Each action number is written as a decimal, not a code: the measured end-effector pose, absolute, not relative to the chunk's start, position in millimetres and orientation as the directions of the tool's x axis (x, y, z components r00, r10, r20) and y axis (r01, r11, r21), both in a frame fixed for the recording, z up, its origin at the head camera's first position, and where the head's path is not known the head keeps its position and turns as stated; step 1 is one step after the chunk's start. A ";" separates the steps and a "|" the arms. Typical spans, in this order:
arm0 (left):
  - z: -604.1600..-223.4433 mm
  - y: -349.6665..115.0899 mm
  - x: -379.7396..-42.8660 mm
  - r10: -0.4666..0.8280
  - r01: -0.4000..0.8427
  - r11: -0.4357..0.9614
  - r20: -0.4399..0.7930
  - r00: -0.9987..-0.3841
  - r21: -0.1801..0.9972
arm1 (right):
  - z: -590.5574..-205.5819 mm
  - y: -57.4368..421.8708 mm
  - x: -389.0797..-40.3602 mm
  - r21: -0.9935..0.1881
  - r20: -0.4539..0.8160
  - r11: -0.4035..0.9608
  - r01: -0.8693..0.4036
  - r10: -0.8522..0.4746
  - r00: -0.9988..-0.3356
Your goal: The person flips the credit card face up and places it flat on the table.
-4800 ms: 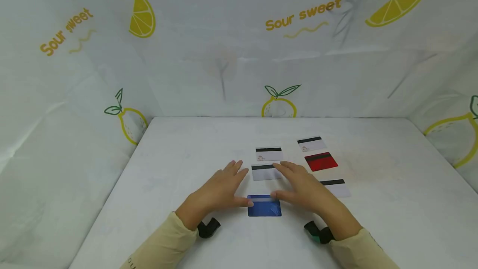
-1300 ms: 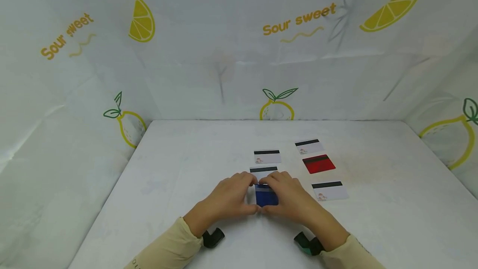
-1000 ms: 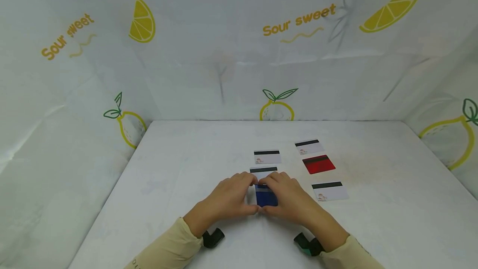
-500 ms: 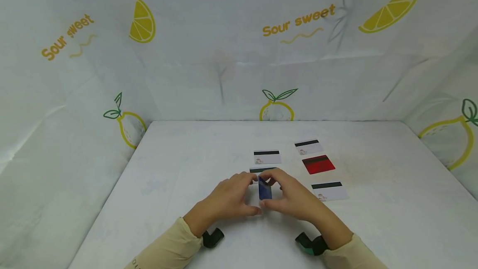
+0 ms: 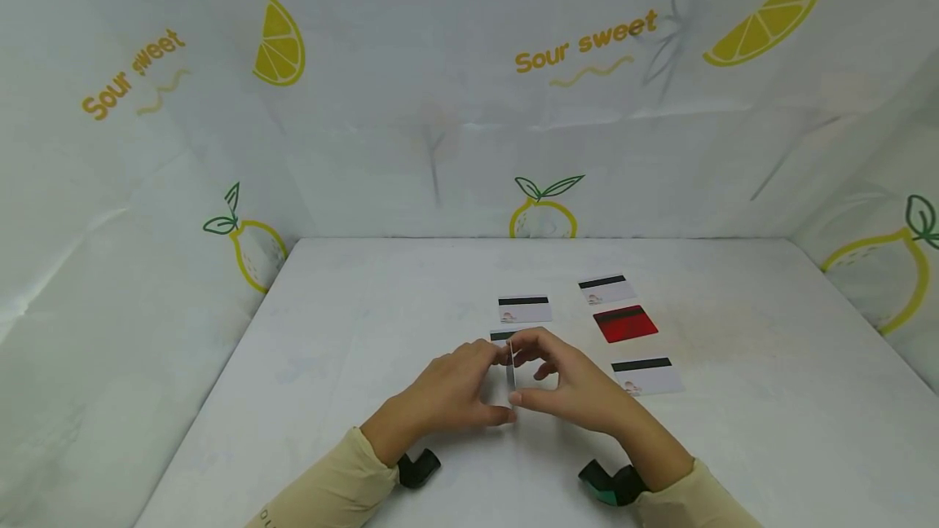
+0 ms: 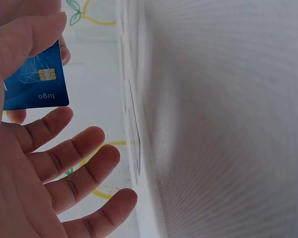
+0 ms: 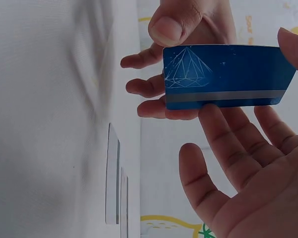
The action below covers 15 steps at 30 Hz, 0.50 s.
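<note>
A blue bank card [image 5: 511, 373] is nearly edge-on between the two hands in the head view. My right hand [image 5: 579, 381] pinches it between thumb and fingertips. On its other side my left hand [image 5: 447, 385] has thumb and index finger at its edges, the other fingers loosely spread. The left wrist view shows the card's chip side [image 6: 39, 82], partly covered by the left thumb. Its striped back [image 7: 228, 74] faces the right wrist view. Just beyond the hands lies a white card [image 5: 501, 336], mostly hidden by them.
On the white table [image 5: 367, 292], another white card [image 5: 524, 310] lies farther back. To the right are a red card [image 5: 625, 323] and two white cards with black stripes, one behind it [image 5: 607, 290] and one in front [image 5: 647, 378]. A lemon-print cloth hangs behind.
Both hands have come together at the blue card and raised it from lying flat. Over the last half second it has turned from facing the head camera to edge-on.
</note>
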<state>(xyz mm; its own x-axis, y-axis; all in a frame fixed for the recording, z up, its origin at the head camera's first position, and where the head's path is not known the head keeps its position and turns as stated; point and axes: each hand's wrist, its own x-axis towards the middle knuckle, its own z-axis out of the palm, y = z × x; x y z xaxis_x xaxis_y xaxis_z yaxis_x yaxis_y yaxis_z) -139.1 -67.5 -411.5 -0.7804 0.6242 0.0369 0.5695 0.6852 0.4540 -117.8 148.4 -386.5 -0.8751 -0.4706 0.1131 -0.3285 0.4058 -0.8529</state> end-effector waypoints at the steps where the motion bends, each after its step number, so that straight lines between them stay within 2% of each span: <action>1: -411.5 -67.5 -139.1 0.627 0.572 0.683 0.038 -0.778 0.455 | -386.9 148.8 -117.9 -0.853 0.112 0.405 -0.328 -0.472 -0.874; 10: -410.5 -70.4 -142.4 0.618 0.589 0.699 0.072 -0.783 0.407 | -389.9 150.8 -121.3 -0.815 0.141 0.465 -0.345 -0.418 -0.898; 15: -409.9 -73.4 -144.9 0.582 0.561 0.751 0.051 -0.811 0.348 | -392.3 154.4 -126.8 -0.785 0.088 0.542 -0.299 -0.380 -0.921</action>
<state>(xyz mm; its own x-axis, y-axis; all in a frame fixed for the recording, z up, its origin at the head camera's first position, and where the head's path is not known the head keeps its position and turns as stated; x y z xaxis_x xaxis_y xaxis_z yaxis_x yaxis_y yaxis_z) -144.9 -73.4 -409.9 -0.8115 0.5821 0.0512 0.5609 0.7513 0.3478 -126.8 154.4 -392.3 -0.9206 -0.3804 0.0880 -0.2991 0.5421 -0.7853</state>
